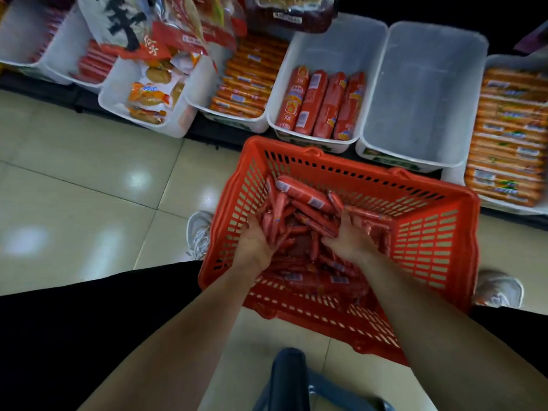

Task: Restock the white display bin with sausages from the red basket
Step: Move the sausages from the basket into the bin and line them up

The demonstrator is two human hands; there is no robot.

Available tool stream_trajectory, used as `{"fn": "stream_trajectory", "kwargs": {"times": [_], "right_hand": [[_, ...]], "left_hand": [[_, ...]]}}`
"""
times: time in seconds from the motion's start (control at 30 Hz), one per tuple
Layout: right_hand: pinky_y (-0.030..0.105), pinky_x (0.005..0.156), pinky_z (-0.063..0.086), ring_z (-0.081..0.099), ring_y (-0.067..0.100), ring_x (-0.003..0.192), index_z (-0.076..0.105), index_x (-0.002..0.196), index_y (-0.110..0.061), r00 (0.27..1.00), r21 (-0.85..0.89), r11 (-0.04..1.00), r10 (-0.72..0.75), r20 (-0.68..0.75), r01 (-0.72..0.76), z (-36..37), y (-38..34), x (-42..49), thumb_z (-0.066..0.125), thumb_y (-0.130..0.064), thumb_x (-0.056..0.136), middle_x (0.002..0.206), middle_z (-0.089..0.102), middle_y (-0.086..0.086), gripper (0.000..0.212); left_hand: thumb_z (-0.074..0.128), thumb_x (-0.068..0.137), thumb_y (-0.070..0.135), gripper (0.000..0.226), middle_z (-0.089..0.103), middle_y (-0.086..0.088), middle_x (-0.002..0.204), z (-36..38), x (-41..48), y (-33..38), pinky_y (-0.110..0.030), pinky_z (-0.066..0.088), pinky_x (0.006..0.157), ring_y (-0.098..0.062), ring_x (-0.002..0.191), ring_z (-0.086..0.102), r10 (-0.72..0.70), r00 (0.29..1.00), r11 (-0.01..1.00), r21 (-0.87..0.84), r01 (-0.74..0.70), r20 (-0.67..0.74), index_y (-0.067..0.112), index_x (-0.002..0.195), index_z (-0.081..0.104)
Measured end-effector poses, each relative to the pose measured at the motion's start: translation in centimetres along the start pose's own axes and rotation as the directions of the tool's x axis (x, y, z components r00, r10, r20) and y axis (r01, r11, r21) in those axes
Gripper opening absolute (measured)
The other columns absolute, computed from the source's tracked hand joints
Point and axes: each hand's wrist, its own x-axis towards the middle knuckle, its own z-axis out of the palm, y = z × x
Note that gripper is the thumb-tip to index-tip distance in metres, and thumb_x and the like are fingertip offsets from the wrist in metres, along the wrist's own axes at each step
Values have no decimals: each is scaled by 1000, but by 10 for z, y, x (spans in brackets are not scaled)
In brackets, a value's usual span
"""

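Observation:
A red plastic basket (pixel 427 232) stands on the tiled floor in front of me, holding a heap of red wrapped sausages (pixel 305 197). Both hands are inside it. My left hand (pixel 255 241) cups a bunch of thin sausages from the left. My right hand (pixel 353 235) presses in on the same heap from the right. Just beyond the basket stands a white display bin (pixel 415 93) with nothing in it. To its left, another white bin (pixel 341 51) holds several thick red sausages (pixel 321 103) in a row.
More white bins line the low shelf: orange sausage sticks (pixel 246 81) to the left, orange packs (pixel 510 134) at far right, bagged snacks (pixel 151 96) further left. My shoes (pixel 198 232) flank the basket. A dark blue handle (pixel 290 372) sits near the bottom edge.

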Motion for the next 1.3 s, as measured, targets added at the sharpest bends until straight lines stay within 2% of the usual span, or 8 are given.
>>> {"fn": "stream_trajectory", "kwargs": {"times": [0.17, 0.27, 0.43, 0.53, 0.63, 0.97, 1.13, 1.3], "right_hand": [[51, 121, 18, 9, 40, 149, -6, 158, -14, 998, -10, 1000, 26, -63, -26, 16, 4, 21, 72, -59, 78, 163, 1, 15, 120], [55, 120, 15, 12, 38, 150, -7, 157, -12, 998, -39, 999, 0, -68, -3, 21, 9, 34, 73, -60, 76, 165, 2, 17, 124], [53, 113, 28, 33, 34, 141, 38, 147, -15, 992, -196, 974, -122, -26, 114, 15, 13, 47, 69, -62, 73, 154, 37, 12, 93], [51, 118, 24, 22, 33, 148, 19, 156, -14, 983, -177, 970, -148, 111, 166, 10, 11, 44, 62, -80, 68, 163, 18, 13, 119], [53, 121, 13, 8, 33, 152, -5, 159, -17, 978, -169, 974, -119, 171, 149, 14, 13, 36, 48, -94, 64, 167, 3, 12, 133], [52, 117, 27, 24, 39, 146, 12, 154, -4, 997, -124, 991, -63, -49, 57, 43, -30, 29, 61, -77, 76, 158, 25, 22, 117], [45, 94, 50, 56, 31, 119, 45, 133, -17, 998, 45, 997, -64, -17, 64, 35, -21, 44, 73, -71, 62, 128, 59, 10, 93], [25, 66, 46, 65, 6, 79, 70, 81, -31, 996, 275, 959, -82, 21, 73, 36, -5, 44, 79, -47, 68, 80, 69, -14, 22]], "left_hand": [[61, 94, 12, 33, 68, -1, 114, 3, 17, -9, -7, 41, 84, -18, 105, 64, 6, 998, 999, -50, -9, -56, 14, 127, 63], [64, 94, 21, 27, 69, -2, 116, 12, 25, -10, -23, 45, 92, -20, 108, 63, 38, 993, 999, -19, -41, -110, 15, 119, 68], [65, 87, 14, 32, 47, 13, 134, 28, 30, -3, -29, 50, 91, -22, 126, 46, 166, 977, 984, 91, -154, -137, 33, 112, 64], [62, 93, 27, 34, 31, -5, 153, 26, 32, 2, -41, 37, 108, -27, 140, 27, 93, 991, 988, 131, -80, -92, 26, 126, 57], [55, 96, 33, 38, 51, -11, 138, 29, 39, 5, -42, 36, 111, -33, 130, 45, 73, 991, 990, 131, -59, -109, 15, 129, 53], [57, 97, 40, 65, 45, -14, 145, 28, 60, 12, -45, 35, 114, -34, 134, 44, -22, 997, 999, 37, 19, 77, 10, 150, 35], [74, 57, 71, 98, 62, 4, 130, 27, 70, -2, -45, 49, 103, -21, 121, 59, -35, 984, 994, -99, 53, 174, 27, 139, 44], [80, 63, 40, 64, 68, 1, 102, 23, 70, 11, -37, 53, 89, -21, 96, 66, -80, 966, 993, -62, 99, 247, 21, 119, 56]]}}
